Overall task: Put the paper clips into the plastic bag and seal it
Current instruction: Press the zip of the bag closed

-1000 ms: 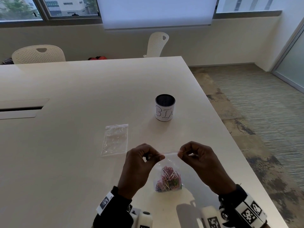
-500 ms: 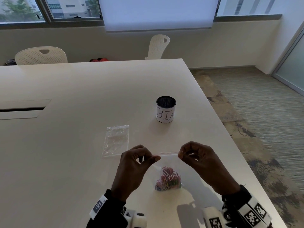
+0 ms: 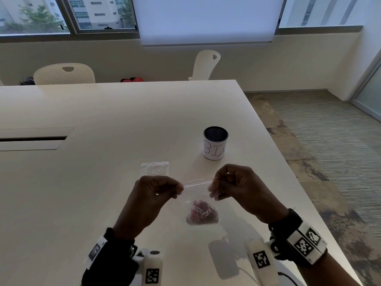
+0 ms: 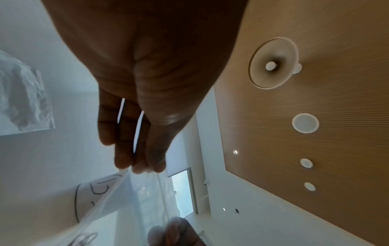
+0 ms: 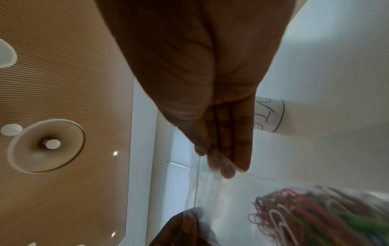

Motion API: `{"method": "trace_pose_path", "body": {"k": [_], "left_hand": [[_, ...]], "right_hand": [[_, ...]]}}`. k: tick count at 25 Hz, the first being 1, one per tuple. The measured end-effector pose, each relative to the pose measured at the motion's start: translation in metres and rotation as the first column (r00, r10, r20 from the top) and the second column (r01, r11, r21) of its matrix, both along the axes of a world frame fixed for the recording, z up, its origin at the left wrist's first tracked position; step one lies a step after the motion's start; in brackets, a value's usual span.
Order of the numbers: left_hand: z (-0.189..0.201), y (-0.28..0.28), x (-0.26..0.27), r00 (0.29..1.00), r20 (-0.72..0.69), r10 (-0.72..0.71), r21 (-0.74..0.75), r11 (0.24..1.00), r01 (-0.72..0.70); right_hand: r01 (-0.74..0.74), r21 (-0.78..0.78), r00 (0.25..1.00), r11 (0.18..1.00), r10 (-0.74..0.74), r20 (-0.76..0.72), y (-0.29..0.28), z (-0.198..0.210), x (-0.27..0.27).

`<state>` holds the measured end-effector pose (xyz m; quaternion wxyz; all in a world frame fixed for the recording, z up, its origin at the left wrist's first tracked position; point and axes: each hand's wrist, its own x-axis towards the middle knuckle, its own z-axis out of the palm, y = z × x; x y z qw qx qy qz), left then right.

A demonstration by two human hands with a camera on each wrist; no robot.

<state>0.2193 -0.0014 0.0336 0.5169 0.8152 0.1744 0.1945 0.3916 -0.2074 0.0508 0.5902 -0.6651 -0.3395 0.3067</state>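
Observation:
A clear plastic zip bag (image 3: 198,193) hangs above the white table (image 3: 103,120), held up by both hands. Coloured paper clips (image 3: 202,212) lie bunched in its bottom, seen also as the paper clips (image 5: 315,221) in the right wrist view. My left hand (image 3: 179,188) pinches the left end of the bag's top strip; in the left wrist view the left hand (image 4: 145,168) pinches the bag (image 4: 130,199) between thumb and fingertips. My right hand (image 3: 212,187) pinches the right end, and the right wrist view has the right hand (image 5: 212,161) on the bag (image 5: 210,191). The top strip runs stretched between the hands.
A second clear bag (image 3: 154,169) lies flat on the table just beyond my left hand. A cup labelled "BIN" (image 3: 215,143) stands past my right hand. The table's right edge (image 3: 299,182) drops to carpet. Two white chairs (image 3: 64,74) stand at the far side.
Both hands have kept their pinch on the bag's top and risen slightly. The bag with the clips now hangs a little higher over the table.

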Motion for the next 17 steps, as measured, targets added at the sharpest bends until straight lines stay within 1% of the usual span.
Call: {"method": "trace_pose_path", "body": {"k": [1, 3, 5, 8, 9, 10, 11, 12, 13, 14, 15, 16, 17], "left_hand": [[-0.005, 0.006, 0.006, 0.999, -0.038, 0.011, -0.025, 1.0, -0.012], [-0.021, 0.02, 0.02, 0.991, -0.131, 0.022, -0.008, 1.0, -0.023], [-0.034, 0.034, 0.039, 0.978, -0.206, 0.032, 0.051, 0.998, -0.022], [-0.042, 0.053, 0.072, 0.955, -0.29, 0.059, 0.188, 0.982, -0.004], [-0.044, 0.058, 0.082, 0.948, -0.312, 0.069, 0.22, 0.975, 0.001], [-0.047, 0.062, 0.09, 0.94, -0.332, 0.079, 0.239, 0.971, 0.003], [-0.049, 0.065, 0.098, 0.934, -0.345, 0.091, 0.254, 0.967, -0.001], [-0.052, 0.067, 0.104, 0.93, -0.352, 0.103, 0.269, 0.963, -0.006], [-0.054, 0.07, 0.109, 0.929, -0.351, 0.116, 0.288, 0.957, -0.01], [-0.056, 0.071, 0.112, 0.93, -0.345, 0.125, 0.309, 0.951, -0.013], [-0.057, 0.073, 0.114, 0.928, -0.346, 0.136, 0.328, 0.945, -0.016], [-0.058, 0.074, 0.116, 0.929, -0.342, 0.141, 0.342, 0.94, -0.017], [-0.058, 0.076, 0.117, 0.929, -0.34, 0.143, 0.351, 0.936, -0.016]], "right_hand": [[0.006, -0.04, 1.0, 0.999, -0.007, -0.014, 0.008, -0.005, 0.005], [0.011, -0.16, 1.0, 0.987, -0.013, -0.007, 0.025, -0.019, 0.017], [0.012, -0.283, 1.0, 0.959, -0.004, 0.031, 0.042, -0.033, 0.033], [0.056, -0.345, 0.998, 0.937, -0.042, 0.047, 0.066, -0.045, 0.055], [0.111, -0.36, 0.988, 0.926, -0.064, 0.141, 0.073, -0.047, 0.059], [0.199, -0.375, 0.945, 0.905, -0.076, 0.317, 0.078, -0.049, 0.059], [0.29, -0.366, 0.857, 0.884, -0.069, 0.511, 0.081, -0.049, 0.055], [0.328, -0.333, 0.75, 0.884, -0.03, 0.66, 0.083, -0.049, 0.046], [0.277, -0.329, 0.707, 0.903, 0.04, 0.706, 0.084, -0.047, 0.032], [0.179, -0.376, 0.703, 0.909, 0.149, 0.695, 0.084, -0.047, 0.018], [0.085, -0.447, 0.698, 0.891, 0.267, 0.665, 0.083, -0.05, 0.005], [0.028, -0.534, 0.667, 0.845, 0.382, 0.64, 0.084, -0.054, -0.004], [0.011, -0.614, 0.628, 0.79, 0.472, 0.619, 0.085, -0.061, -0.008]]}}
